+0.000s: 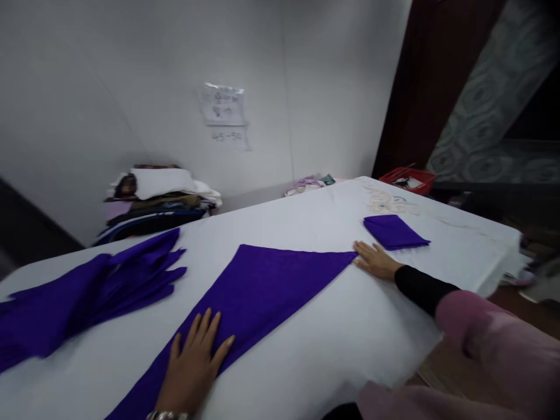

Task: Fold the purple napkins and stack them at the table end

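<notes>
A large purple cloth (266, 286) lies flat on the white-covered table (306, 350), tapering to a point at its right end. My left hand (195, 361) rests palm down on its lower left part, fingers spread. At the pointed right tip, my right hand (376, 261) lies flat with its fingertips touching the cloth. A folded purple piece (394, 231) sits just beyond my right hand. More purple cloth (87, 297) is bunched in loose layers at the left.
Behind the table's left edge stands a pile of folded clothes (160, 201). A red basket (409, 179) is at the far right corner, near scattered pale trimmings (385, 201). Handwritten papers (225, 108) hang on the wall.
</notes>
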A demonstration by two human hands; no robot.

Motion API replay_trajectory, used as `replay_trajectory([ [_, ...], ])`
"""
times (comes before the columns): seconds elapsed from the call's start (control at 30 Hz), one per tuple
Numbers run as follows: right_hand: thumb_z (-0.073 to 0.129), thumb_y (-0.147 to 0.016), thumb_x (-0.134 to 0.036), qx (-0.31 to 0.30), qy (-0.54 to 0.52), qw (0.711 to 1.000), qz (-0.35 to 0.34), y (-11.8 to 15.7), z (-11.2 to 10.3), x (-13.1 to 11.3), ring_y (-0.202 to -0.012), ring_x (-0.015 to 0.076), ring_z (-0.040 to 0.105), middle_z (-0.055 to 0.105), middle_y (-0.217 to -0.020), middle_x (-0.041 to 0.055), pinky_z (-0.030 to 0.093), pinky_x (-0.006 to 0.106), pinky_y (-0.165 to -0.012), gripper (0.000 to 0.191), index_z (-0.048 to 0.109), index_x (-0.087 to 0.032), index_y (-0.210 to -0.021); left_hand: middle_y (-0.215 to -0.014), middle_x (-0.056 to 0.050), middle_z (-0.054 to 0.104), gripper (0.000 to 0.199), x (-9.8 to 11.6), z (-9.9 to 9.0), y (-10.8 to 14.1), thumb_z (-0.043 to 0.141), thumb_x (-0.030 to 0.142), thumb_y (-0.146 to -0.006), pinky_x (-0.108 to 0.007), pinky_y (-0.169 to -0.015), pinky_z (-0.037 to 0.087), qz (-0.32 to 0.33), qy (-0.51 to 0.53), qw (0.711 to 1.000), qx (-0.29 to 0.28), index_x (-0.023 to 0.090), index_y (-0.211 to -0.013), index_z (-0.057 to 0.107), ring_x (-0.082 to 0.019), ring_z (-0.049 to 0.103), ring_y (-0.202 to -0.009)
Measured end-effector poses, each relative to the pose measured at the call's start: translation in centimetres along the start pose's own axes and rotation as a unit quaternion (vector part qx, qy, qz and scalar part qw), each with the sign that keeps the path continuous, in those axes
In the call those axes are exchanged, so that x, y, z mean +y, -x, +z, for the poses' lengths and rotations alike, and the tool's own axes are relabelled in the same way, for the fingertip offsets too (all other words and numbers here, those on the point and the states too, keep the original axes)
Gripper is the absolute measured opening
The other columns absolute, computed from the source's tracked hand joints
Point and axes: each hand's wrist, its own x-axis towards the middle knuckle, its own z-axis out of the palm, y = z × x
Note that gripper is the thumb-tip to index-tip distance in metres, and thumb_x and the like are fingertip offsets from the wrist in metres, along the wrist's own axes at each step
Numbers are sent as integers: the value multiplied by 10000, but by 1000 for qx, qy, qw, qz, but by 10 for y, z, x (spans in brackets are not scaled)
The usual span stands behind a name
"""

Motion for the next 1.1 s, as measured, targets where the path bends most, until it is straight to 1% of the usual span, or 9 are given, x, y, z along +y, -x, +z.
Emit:
replay_trajectory([
  [0.07, 254, -893, -597, 30, 9, 999, -28, -4, 3, -19, -1376, 262, 127, 200, -1488, 119, 90, 518, -1104, 701, 218, -175, -1451, -1416, -22, 408, 568, 12, -8, 0, 448, 528, -770, -553, -1073, 210, -41, -47, 998, 0, 334, -1304, 469, -285, 296, -1335],
  [0.17, 279, -876, -636, 21, -18, 990, -136, -7, 9, -82, -1381, 253, 101, 161, -1500, 107, 67, 505, -1109, 745, 183, -182, -1459, -1439, -68, 362, 623, 27, -20, 2, 366, 543, -833, -546, -1078, 224, -39, -75, 996, -28, 219, -1363, 402, -290, 279, -1340],
  [0.33, 292, -870, -652, -67, -115, 927, -350, -5, 12, -216, -1384, 238, 87, 139, -1508, 82, 27, 474, -1115, 747, 151, -220, -1463, -1470, -66, 303, 594, 34, -29, 6, 273, 525, -892, -532, -1081, 233, -38, -87, 994, -46, 205, -1385, 354, -258, 232, -1362],
  [0.43, 289, -867, -660, -102, -143, 898, -404, -21, 10, -263, -1385, 237, 80, 126, -1511, 94, 8, 462, -1113, 764, 142, -205, -1463, -1477, -70, 284, 610, 33, -27, 7, 298, 544, -884, -543, -1081, 220, -46, -90, 993, -59, 205, -1389, 344, -264, 230, -1364],
  [0.53, 283, -865, -664, -112, -127, 907, -385, -56, 11, -275, -1383, 257, 88, 145, -1505, 125, 24, 477, -1107, 781, 193, -159, -1454, -1477, -71, 288, 630, 32, -24, 6, 323, 574, -872, -542, -1082, 207, -50, -88, 993, -59, 213, -1389, 342, -266, 232, -1363],
  [0.63, 281, -866, -661, -106, -85, 936, -324, -97, 14, -267, -1379, 278, 102, 176, -1495, 152, 54, 487, -1104, 786, 251, -122, -1438, -1479, -66, 287, 645, 32, -23, 7, 301, 597, -871, -540, -1085, 193, -50, -82, 994, -59, 219, -1392, 333, -264, 226, -1366],
  [0.73, 247, -873, -658, -90, -56, 951, -291, -128, 16, -261, -1377, 282, 113, 183, -1493, 158, 84, 479, -1105, 793, 261, -97, -1433, -1483, -60, 279, 654, 32, -23, 7, 284, 608, -871, -539, -1088, 182, -49, -74, 994, -60, 223, -1399, 317, -262, 212, -1370],
  [0.87, 195, -871, -670, -60, -51, 952, -297, -145, 20, -269, -1382, 260, 95, 177, -1497, 147, 85, 452, -1112, 810, 243, -94, -1439, -1482, -63, 284, 656, 32, -23, 8, 287, 612, -869, -545, -1085, 176, -46, -68, 995, -61, 232, -1404, 307, -272, 210, -1370],
  [1.1, 170, -864, -683, -55, -57, 952, -296, -153, 46, -277, -1384, 248, 91, 170, -1502, 117, 72, 470, -1107, 809, 236, -121, -1442, -1484, -71, 283, 655, 31, -23, 10, 280, 608, -873, -543, -1083, 179, -36, -63, 996, -55, 233, -1409, 290, -274, 216, -1367],
])
